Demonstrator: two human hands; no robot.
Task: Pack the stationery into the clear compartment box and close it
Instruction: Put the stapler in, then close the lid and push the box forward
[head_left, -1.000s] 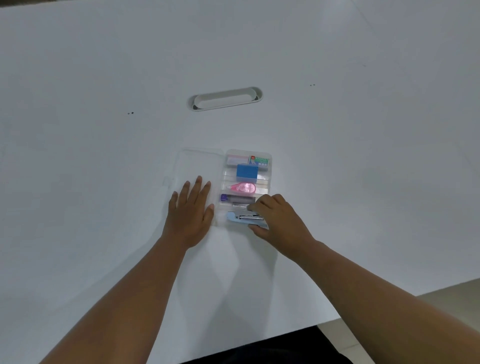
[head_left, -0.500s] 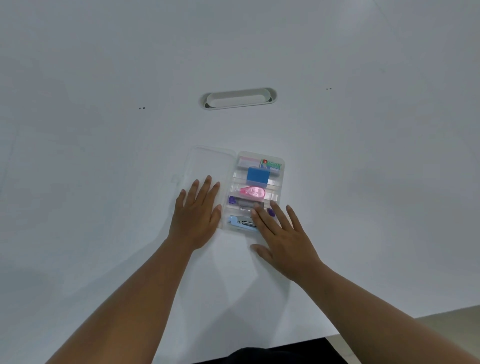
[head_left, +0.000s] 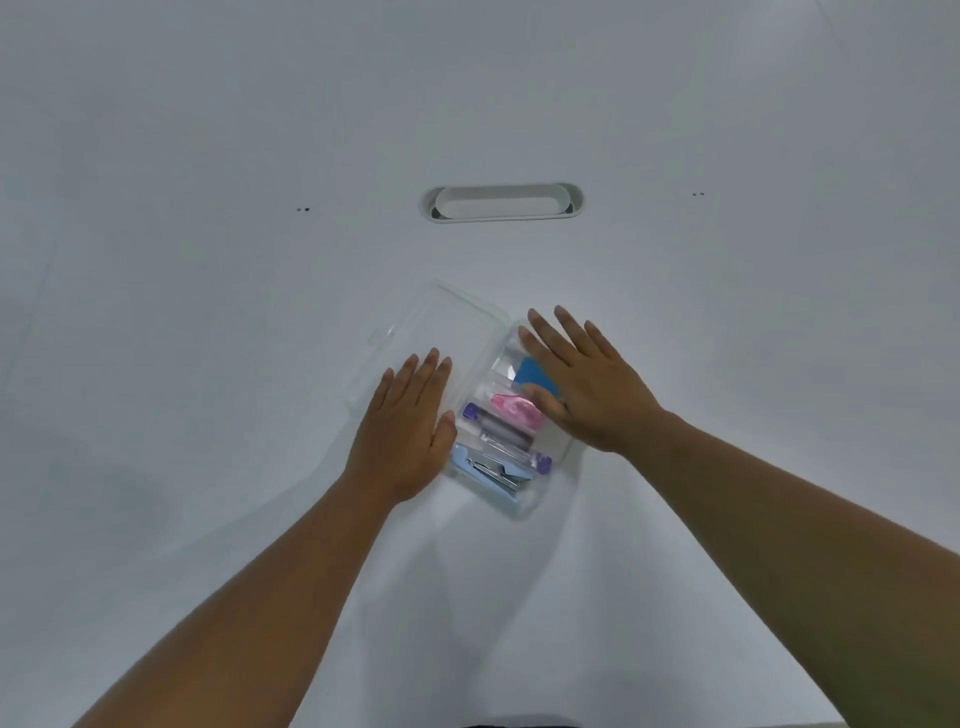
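At frame centre on the white counter, the light, stiff, slippery clear plastic compartment box lies open under 2 flat hands, left hand and right hand, fingers spread, gripping nothing; best lifted by the clear hinged lid's free edge.

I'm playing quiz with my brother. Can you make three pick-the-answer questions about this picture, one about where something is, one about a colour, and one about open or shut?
1. Where is the stapler?
A. Compartment nearest the person
B. Farthest compartment
C. On the bare table

2. What colour is the correction tape?
A. Green
B. Pink
C. Black

3. The box's lid is:
A. Snapped shut
B. Open
C. Missing

Answers: 1 A, it lies at the near end of the clear box. 2 B, its shell is pink. 3 B, the lid lies swung out, partly under the left hand.
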